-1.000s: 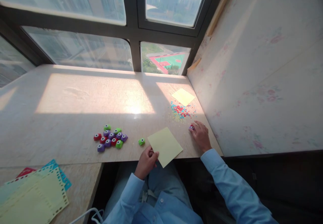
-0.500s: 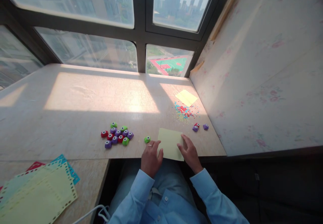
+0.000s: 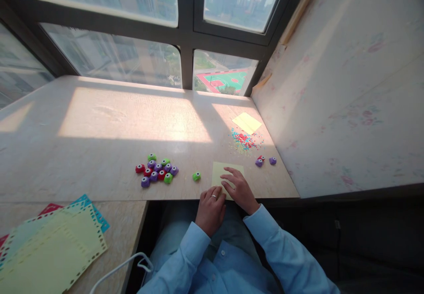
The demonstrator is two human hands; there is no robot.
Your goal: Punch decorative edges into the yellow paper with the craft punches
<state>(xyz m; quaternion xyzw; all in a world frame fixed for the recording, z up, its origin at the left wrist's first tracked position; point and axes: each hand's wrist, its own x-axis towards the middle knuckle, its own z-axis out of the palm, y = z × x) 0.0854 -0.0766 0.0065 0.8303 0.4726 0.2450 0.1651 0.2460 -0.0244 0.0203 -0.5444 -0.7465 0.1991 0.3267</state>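
Note:
A pale yellow paper square (image 3: 219,171) lies at the near edge of the marble table (image 3: 99,152). My right hand (image 3: 239,190) rests flat on it with fingers stretched out and spread. My left hand (image 3: 211,208), a ring on one finger, has its fingers curled at the paper's near edge, which it hides. A single green punch (image 3: 196,176) sits just left of the paper. Three small punches, purple and red (image 3: 264,160), lie to the right of my right hand.
A cluster of red, purple and green punches (image 3: 157,172) lies to the left. A confetti pile (image 3: 244,140) and a second yellow sheet (image 3: 247,123) sit by the right wall (image 3: 331,108). Punched coloured sheets (image 3: 49,250) and a white cable (image 3: 126,265) lie lower left.
My right hand left the purple punch at the right and came onto the yellow paper. The paper was turned square to the edge and shows less area. Both hands now rest on it.

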